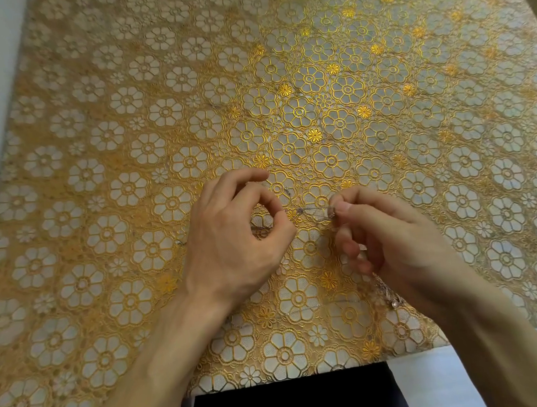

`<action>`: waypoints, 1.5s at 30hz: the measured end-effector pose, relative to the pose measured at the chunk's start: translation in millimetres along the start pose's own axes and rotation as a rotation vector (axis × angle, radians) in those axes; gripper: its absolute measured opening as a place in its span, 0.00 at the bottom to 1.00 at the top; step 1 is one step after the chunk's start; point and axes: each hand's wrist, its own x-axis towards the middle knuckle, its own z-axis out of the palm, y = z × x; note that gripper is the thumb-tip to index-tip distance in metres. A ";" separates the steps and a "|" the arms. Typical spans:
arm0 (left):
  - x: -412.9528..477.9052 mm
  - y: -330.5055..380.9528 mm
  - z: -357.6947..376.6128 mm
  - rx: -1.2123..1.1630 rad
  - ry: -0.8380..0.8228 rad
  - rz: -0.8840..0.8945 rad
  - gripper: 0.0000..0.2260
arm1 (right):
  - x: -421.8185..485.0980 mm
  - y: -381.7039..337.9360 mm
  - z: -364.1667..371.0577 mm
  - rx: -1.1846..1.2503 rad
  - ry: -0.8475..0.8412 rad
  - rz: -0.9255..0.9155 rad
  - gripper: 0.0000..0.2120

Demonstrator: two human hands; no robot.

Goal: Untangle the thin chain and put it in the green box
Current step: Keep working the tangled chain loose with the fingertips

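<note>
The left hand [231,243] pinched one part of the thin chain [309,214] between thumb and forefinger. The right hand [395,240] pinched another part just to the right. The chain stretched between both hands, low over the near middle of the flowered golden desk cloth [97,147].

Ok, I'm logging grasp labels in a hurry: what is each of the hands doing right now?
Left hand: pinching the thin chain between thumb and forefinger.
Right hand: pinching the same chain further along.
</note>
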 end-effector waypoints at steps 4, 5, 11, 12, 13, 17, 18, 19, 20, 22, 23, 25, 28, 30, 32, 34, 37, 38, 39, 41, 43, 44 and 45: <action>1.1 -0.7 1.4 0.014 0.003 0.006 0.08 | 0.1 -2.4 2.7 0.120 -0.063 -0.013 0.09; 1.4 -0.6 1.3 0.015 0.003 0.006 0.08 | 0.7 -3.1 3.3 0.149 -0.068 -0.004 0.08; 1.9 -1.1 0.1 -0.010 -0.011 -0.006 0.08 | 4.8 -1.7 -2.3 0.281 -0.063 0.044 0.05; 1.6 -1.7 -0.1 -0.017 -0.011 -0.006 0.08 | 5.0 -2.0 -3.7 0.303 -0.059 0.049 0.05; 1.1 -2.3 -0.4 -0.024 -0.011 -0.003 0.08 | 5.4 -2.6 -5.5 0.317 -0.047 0.054 0.06; -3.1 -2.4 -1.3 -0.003 -0.030 0.036 0.07 | 8.1 -5.1 -12.9 0.305 0.042 0.054 0.04; -4.5 -2.3 -1.0 0.010 -0.039 0.047 0.07 | 8.8 -5.3 -14.3 0.291 0.069 0.050 0.04; -5.9 -2.2 -0.8 0.021 -0.046 0.059 0.06 | 9.6 -5.3 -15.6 0.272 0.096 0.043 0.03; -6.9 -2.2 -0.7 0.029 -0.051 0.068 0.05 | 10.2 -5.7 -16.0 0.251 0.118 0.033 0.04; -8.2 -2.8 -0.7 0.040 -0.062 0.085 0.05 | 11.8 -6.5 -15.6 0.201 0.148 0.005 0.04; -8.8 -3.4 -0.7 0.050 -0.067 0.098 0.05 | 12.4 -6.7 -15.3 0.170 0.162 -0.011 0.04; -10.2 -4.9 -0.7 0.078 -0.083 0.128 0.05 | 14.5 -7.2 -15.2 0.130 0.201 -0.037 0.03; -12.3 -7.0 -1.1 0.101 -0.111 0.158 0.05 | 18.6 -9.4 -16.4 0.148 0.263 -0.058 0.02; -13.3 -7.8 -1.7 0.100 -0.122 0.166 0.05 | 21.8 -11.5 -16.7 0.149 0.296 -0.074 0.02; -14.0 -8.0 -2.1 0.103 -0.132 0.179 0.05 | 25.7 -12.8 -15.4 0.121 0.307 -0.094 0.02; -14.5 -7.5 -2.7 0.111 -0.140 0.201 0.05 | 30.8 -13.0 -13.2 0.033 0.312 -0.127 0.03; -15.4 -7.2 -3.8 0.105 -0.142 0.224 0.05 | 37.0 -12.1 -10.6 -0.247 0.295 -0.253 0.03; -16.0 -7.5 -4.1 0.103 -0.142 0.231 0.05 | 37.7 -10.3 -11.1 -0.425 0.288 -0.318 0.05; -16.6 -8.1 -4.6 0.100 -0.143 0.236 0.05 | 37.2 -7.6 -12.3 -0.627 0.282 -0.390 0.08; -17.4 -9.3 -5.8 0.094 -0.150 0.244 0.05 | 32.7 -1.8 -14.4 -0.898 0.305 -0.507 0.11; -17.9 -10.1 -7.2 0.092 -0.161 0.244 0.05 | 24.4 5.8 -16.0 -0.917 0.334 -0.544 0.10; -18.0 -10.4 -7.9 0.091 -0.166 0.245 0.05 | 19.5 9.7 -15.8 -0.900 0.336 -0.549 0.09; -17.8 -10.7 -8.5 0.090 -0.172 0.248 0.05 | 15.2 14.5 -15.3 -0.894 0.332 -0.550 0.08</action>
